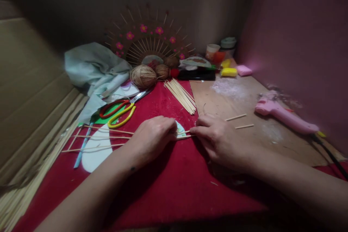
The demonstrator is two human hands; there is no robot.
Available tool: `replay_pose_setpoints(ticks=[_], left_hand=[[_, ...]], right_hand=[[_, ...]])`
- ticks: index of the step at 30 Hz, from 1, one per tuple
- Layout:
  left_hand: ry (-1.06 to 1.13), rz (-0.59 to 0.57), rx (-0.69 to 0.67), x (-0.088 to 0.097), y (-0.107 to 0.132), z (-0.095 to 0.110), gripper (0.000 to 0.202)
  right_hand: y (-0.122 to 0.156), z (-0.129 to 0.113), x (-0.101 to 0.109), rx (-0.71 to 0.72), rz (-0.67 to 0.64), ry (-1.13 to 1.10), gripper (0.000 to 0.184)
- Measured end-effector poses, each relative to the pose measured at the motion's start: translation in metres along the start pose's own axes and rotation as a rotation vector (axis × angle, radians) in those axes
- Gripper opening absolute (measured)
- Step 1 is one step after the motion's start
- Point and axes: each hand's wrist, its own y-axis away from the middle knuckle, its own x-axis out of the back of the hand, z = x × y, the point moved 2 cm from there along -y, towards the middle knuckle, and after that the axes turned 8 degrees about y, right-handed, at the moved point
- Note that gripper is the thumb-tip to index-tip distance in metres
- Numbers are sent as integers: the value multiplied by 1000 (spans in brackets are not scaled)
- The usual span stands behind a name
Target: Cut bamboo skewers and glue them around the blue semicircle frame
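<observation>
Thin bamboo sticks (116,137) form a long frame, joined by a cross stick at its left end. My left hand (157,128) is closed around the frame near its middle. My right hand (214,136) pinches the sticks a little further right, and two stick ends (244,126) show beyond it. Between the hands a small pale round piece with green marks (180,127) is partly hidden behind my left fingers. A white rounded cutout (94,156) and a light blue stick (81,152) lie under the frame's left part.
Scissors (121,116) with red and yellow handles lie left. A pile of bamboo sticks (181,96), twine balls (143,76) and a flowered fan (159,30) stand further back. A pink glue gun (285,116) rests on the board (225,112) at right, its cord trailing off.
</observation>
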Motion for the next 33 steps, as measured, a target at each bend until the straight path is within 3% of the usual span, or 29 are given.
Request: replay_pose_setpoints(ticks=[5,11,22,30,33], left_hand=[[-63,49,16,0,3,1,7],[-146,-13,-133,-1,4,2,9],[-198,-58,-161,2,4,6,22],[-207,-70,-195,2,5,5,18],[-88,-36,-123,6,5,3,7]], right_hand=[[0,-1,0,-3,-23,17,28],[1,0,-2,15,11,33,28],[2,1,-5,23,24,17,28],[1,2,-4,29,22,27,28],[0,1,-2,17,11,8,27]])
